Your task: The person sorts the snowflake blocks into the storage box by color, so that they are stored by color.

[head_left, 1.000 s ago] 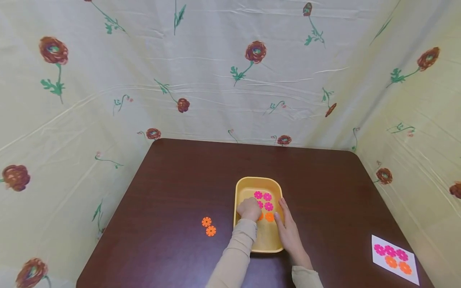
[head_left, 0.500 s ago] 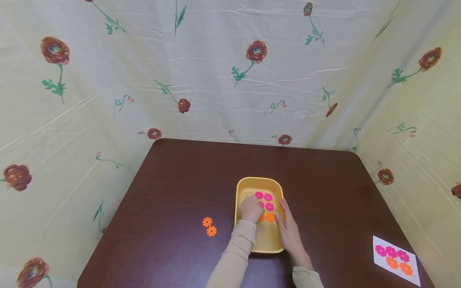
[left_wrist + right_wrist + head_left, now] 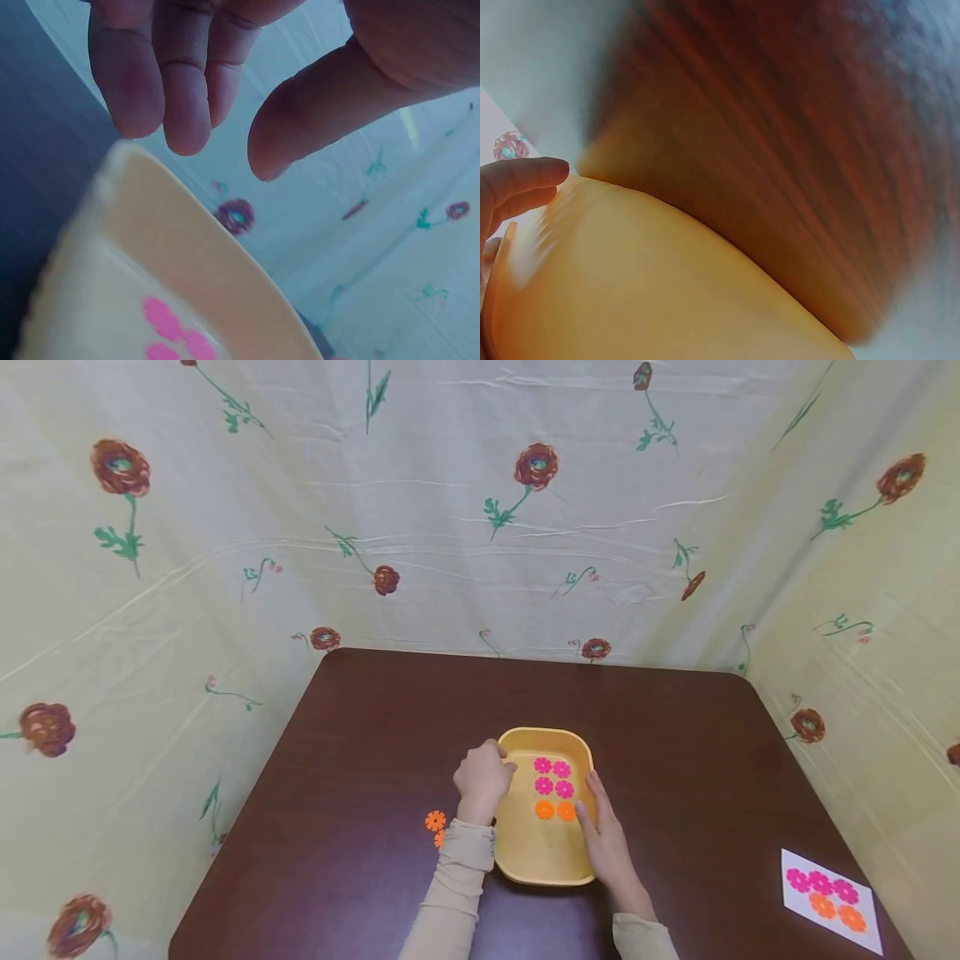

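Yellow tray (image 3: 542,864) sits on the dark brown table (image 3: 375,710), between both hands. Inside it: four pink flower discs (image 3: 553,777) in a two-by-two block, with two orange flower discs (image 3: 556,811) side by side just on the near side of them. All six lie flat on the tray floor.

Left hand (image 3: 482,779) is at the tray's left rim near the far-left corner, outside the tray. Fingers loosely curled with a gap to the thumb, holding nothing; the left wrist view shows fingertips (image 3: 184,112) hanging above the rim (image 3: 195,225), not touching it. The discs in the tray lie to that hand's right, close but apart.

Right hand (image 3: 606,835) lies along the tray's right wall, fingers straight and flat against it, thumb on the inner side. The orange pair is just left of its thumb; contact unclear. Right wrist view is blurred: only the tray wall (image 3: 667,285) and fingertips.

Two more orange flower discs (image 3: 436,825) lie on the table just left of the left wrist, the nearer one partly hidden by the sleeve (image 3: 450,893). A white pattern card (image 3: 828,900) lies well to the right of the right hand.
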A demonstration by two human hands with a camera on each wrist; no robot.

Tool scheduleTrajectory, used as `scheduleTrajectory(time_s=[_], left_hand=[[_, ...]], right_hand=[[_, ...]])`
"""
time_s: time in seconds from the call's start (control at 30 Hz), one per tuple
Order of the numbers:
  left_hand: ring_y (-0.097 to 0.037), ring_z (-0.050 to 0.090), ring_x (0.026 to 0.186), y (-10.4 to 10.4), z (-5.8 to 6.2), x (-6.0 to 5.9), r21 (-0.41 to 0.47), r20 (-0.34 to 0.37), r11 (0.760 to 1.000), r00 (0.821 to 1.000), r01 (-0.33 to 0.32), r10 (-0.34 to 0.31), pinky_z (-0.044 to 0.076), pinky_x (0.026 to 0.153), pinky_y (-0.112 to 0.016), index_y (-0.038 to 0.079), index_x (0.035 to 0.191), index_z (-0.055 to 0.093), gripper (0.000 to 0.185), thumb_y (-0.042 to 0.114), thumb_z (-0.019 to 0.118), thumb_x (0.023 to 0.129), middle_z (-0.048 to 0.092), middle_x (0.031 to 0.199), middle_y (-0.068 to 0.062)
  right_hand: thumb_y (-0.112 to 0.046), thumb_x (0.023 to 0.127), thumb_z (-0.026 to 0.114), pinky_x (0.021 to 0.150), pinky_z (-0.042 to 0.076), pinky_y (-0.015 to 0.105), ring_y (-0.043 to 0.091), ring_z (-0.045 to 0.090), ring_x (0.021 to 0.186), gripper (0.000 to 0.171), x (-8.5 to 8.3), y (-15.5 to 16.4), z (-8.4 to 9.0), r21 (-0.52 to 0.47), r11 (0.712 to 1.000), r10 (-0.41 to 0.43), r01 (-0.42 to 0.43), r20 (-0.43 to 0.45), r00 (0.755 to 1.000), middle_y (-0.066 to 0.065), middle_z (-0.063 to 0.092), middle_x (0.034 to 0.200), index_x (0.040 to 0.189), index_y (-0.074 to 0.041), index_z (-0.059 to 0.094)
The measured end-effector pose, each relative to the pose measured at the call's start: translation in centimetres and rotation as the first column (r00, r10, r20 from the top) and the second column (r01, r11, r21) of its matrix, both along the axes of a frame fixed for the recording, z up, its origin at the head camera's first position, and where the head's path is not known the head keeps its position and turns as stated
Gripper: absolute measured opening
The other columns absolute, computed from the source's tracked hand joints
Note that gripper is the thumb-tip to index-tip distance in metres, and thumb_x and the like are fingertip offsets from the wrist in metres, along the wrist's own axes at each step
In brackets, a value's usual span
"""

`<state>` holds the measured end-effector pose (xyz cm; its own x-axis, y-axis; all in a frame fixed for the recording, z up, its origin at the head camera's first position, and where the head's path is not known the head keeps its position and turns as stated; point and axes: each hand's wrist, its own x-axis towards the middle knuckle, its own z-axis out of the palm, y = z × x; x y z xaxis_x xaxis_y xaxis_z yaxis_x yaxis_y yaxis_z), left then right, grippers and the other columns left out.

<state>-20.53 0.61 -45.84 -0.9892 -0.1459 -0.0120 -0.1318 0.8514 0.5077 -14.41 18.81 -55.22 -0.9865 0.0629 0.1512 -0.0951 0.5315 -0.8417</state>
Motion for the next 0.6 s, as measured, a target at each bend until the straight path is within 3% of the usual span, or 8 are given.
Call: scheduleTrajectory(time_s=[0.3,0.43,0.6], left_hand=[[-0.034,0.064,0.079,-5.0,-0.6,0.0,-0.004,0.051,0.993,0.992,-0.117,0.118,0.046,0.059,-0.045,0.014,0.088,0.061,0.020,0.028,0.070,0.077,0.067,0.088,-0.013],[-0.035,0.064,0.079,-6.7,-1.4,0.3,-0.043,0.089,0.993,0.989,-0.111,0.115,0.046,0.059,-0.046,0.011,0.091,0.062,0.022,0.027,0.070,0.078,0.067,0.089,-0.014],[-0.035,0.063,0.075,-8.6,-3.3,1.1,-0.114,0.104,0.991,0.991,-0.071,0.083,0.046,0.058,-0.046,0.009,0.092,0.064,0.022,0.024,0.071,0.077,0.067,0.085,-0.014]], right_hand=[[-0.021,0.096,0.047,0.106,0.020,0.049,0.031,0.026,0.135,0.053,0.0,0.3,0.1,-0.002,1.000,0.005,-0.005,0.012,1.000,0.007,0.021,0.151,0.143,-0.008,0.027],[-0.021,0.096,0.047,0.106,0.020,0.050,0.032,0.026,0.134,0.053,0.0,0.3,0.1,-0.004,1.000,0.002,-0.002,0.006,1.000,0.007,0.022,0.150,0.143,-0.008,0.027],[-0.022,0.096,0.047,0.106,0.020,0.049,0.031,0.026,0.135,0.053,0.0,0.2,0.1,-0.010,1.000,0.008,-0.008,0.010,1.000,0.007,0.022,0.151,0.143,-0.007,0.027]])
